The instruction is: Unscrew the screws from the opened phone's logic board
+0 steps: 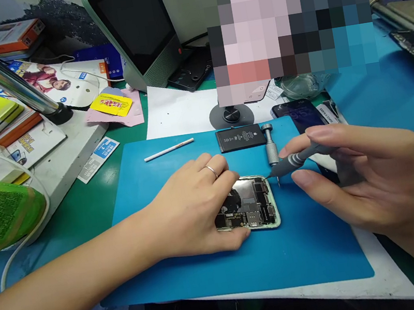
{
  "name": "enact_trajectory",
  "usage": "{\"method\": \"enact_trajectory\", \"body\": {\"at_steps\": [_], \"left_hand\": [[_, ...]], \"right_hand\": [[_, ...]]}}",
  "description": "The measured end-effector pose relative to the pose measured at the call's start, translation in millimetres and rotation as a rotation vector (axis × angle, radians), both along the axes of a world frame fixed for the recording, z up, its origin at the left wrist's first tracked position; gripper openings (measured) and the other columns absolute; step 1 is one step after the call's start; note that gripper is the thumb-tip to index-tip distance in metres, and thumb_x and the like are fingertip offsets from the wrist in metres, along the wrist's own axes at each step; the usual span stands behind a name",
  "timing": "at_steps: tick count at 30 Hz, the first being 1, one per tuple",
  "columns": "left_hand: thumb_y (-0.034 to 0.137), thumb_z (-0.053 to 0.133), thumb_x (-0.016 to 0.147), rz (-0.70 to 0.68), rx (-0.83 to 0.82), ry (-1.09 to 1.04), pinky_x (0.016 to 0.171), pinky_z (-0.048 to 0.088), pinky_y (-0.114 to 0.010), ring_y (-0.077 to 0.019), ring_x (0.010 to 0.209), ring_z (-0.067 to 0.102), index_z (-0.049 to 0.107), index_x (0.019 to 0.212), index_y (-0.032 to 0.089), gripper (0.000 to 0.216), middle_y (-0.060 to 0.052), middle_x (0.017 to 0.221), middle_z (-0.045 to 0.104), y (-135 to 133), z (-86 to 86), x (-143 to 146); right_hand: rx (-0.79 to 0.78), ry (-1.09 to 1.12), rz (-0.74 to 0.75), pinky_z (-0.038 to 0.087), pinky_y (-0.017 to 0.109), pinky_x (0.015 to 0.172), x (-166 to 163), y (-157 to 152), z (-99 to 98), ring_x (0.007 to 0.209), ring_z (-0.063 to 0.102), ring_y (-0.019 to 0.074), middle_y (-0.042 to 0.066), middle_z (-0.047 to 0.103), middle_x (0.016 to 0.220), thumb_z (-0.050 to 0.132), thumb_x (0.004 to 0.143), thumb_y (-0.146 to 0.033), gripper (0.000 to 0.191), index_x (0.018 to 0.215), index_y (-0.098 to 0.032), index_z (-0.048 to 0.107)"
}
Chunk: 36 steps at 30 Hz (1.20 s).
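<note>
Blue matting [217,271] bears, inside its right edge, an opened, pale-rimmed phone [252,203], left hand [195,209] clasping it, right hand [396,182] pinching a screwdriver [292,162].

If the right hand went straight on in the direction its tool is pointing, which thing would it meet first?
Most likely the open phone, at its far right corner as pictured: the grey screwdriver in the right hand points there. I cannot tell whether the tip touches it.

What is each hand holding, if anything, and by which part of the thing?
The left hand holds the opened phone by its long edges; the right hand holds a slim gray tool by its handle.
</note>
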<state>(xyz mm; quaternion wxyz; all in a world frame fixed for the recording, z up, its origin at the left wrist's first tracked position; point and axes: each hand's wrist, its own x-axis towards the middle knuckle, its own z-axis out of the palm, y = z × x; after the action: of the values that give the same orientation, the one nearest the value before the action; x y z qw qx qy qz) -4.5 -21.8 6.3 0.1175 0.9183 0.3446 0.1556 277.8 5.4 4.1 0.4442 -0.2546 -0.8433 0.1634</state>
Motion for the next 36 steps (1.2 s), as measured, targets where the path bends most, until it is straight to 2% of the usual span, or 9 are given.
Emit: {"method": "enact_trajectory", "body": {"at_steps": [4, 8, 11, 15, 18, 21, 29, 33, 36], "left_hand": [[0.055, 0.072, 0.090, 0.002, -0.001, 0.003, 0.076, 0.053, -0.045, -0.0280, 0.089, 0.058, 0.075, 0.117, 0.009, 0.053, -0.013, 0.108, 0.068, 0, 0.1, 0], [0.055, 0.071, 0.091, -0.001, -0.015, 0.012, 0.078, 0.054, -0.045, -0.0286, 0.090, 0.059, 0.074, 0.116, 0.009, 0.052, -0.013, 0.108, 0.068, 0, 1.2, 1], [0.056, 0.070, 0.091, -0.005, -0.016, 0.019, 0.080, 0.054, -0.045, -0.0287, 0.091, 0.059, 0.074, 0.115, 0.010, 0.052, -0.014, 0.108, 0.068, 1, 1.9, 1], [0.056, 0.071, 0.091, -0.006, -0.023, 0.021, 0.080, 0.054, -0.046, -0.0295, 0.092, 0.059, 0.074, 0.116, 0.009, 0.053, -0.014, 0.109, 0.067, 1, 2.1, 1], [0.055, 0.072, 0.091, -0.008, -0.023, 0.015, 0.079, 0.053, -0.046, -0.0294, 0.091, 0.059, 0.075, 0.117, 0.008, 0.054, -0.014, 0.109, 0.068, 1, 2.2, 1], [0.055, 0.072, 0.091, -0.007, -0.013, 0.007, 0.078, 0.052, -0.045, -0.0288, 0.090, 0.059, 0.075, 0.118, 0.007, 0.055, -0.013, 0.108, 0.067, 1, 2.2, 1], [0.055, 0.072, 0.091, 0.000, -0.019, 0.029, 0.078, 0.052, -0.045, -0.0288, 0.091, 0.059, 0.075, 0.117, 0.009, 0.054, -0.013, 0.109, 0.068, 1, 3.1, 0], [0.056, 0.071, 0.091, 0.011, -0.039, 0.059, 0.079, 0.053, -0.046, -0.0296, 0.092, 0.059, 0.073, 0.115, 0.011, 0.051, -0.014, 0.110, 0.068, 1, 4.2, 1], [0.057, 0.071, 0.090, 0.014, -0.041, 0.068, 0.080, 0.053, -0.046, -0.0296, 0.093, 0.059, 0.073, 0.115, 0.012, 0.051, -0.014, 0.110, 0.068, 0, 4.6, 1]], "right_hand": [[0.053, -0.009, -0.013, 0.071, 0.044, 0.080, 0, 3, 2.2, 0.091, 0.079, 0.0229, 0.000, 0.080, 0.133, 0.080, 0.084, -0.001, 0.085, 0.155, -0.045, 0.062], [0.073, 0.010, 0.046, 0.073, 0.045, 0.090, -1, 6, 2.4, 0.110, 0.082, 0.0267, 0.003, 0.080, 0.136, 0.081, 0.081, 0.002, 0.087, 0.156, -0.038, 0.062], [0.049, -0.015, 0.091, 0.074, 0.043, 0.083, -2, 7, 3.1, 0.103, 0.085, 0.0261, 0.005, 0.082, 0.131, 0.078, 0.083, 0.005, 0.089, 0.159, -0.037, 0.059], [0.136, -0.048, 0.101, 0.073, 0.040, 0.080, 0, 10, 3.7, 0.090, 0.082, 0.0220, 0.003, 0.084, 0.125, 0.086, 0.080, -0.001, 0.089, 0.158, -0.036, 0.061], [0.163, -0.031, 0.051, 0.072, 0.044, 0.084, 1, 11, 2.8, 0.096, 0.081, 0.0246, 0.007, 0.082, 0.129, 0.088, 0.077, -0.002, 0.091, 0.158, -0.032, 0.062], [0.139, -0.014, 0.047, 0.073, 0.049, 0.091, 1, 9, 2.3, 0.107, 0.081, 0.0290, 0.008, 0.081, 0.131, 0.087, 0.077, -0.001, 0.089, 0.157, -0.033, 0.062], [0.141, -0.037, 0.003, 0.073, 0.046, 0.088, 4, 10, -2.5, 0.097, 0.080, 0.0258, 0.004, 0.079, 0.135, 0.086, 0.077, -0.003, 0.095, 0.161, -0.038, 0.058], [0.037, -0.015, -0.008, 0.074, 0.046, 0.097, 3, 8, -3.8, 0.108, 0.083, 0.0280, 0.004, 0.080, 0.133, 0.084, 0.078, -0.001, 0.091, 0.158, -0.038, 0.061], [-0.028, -0.010, -0.024, 0.074, 0.042, 0.098, 1, 5, -1.5, 0.099, 0.085, 0.0237, 0.003, 0.081, 0.127, 0.082, 0.083, 0.000, 0.082, 0.154, -0.038, 0.064]]}}
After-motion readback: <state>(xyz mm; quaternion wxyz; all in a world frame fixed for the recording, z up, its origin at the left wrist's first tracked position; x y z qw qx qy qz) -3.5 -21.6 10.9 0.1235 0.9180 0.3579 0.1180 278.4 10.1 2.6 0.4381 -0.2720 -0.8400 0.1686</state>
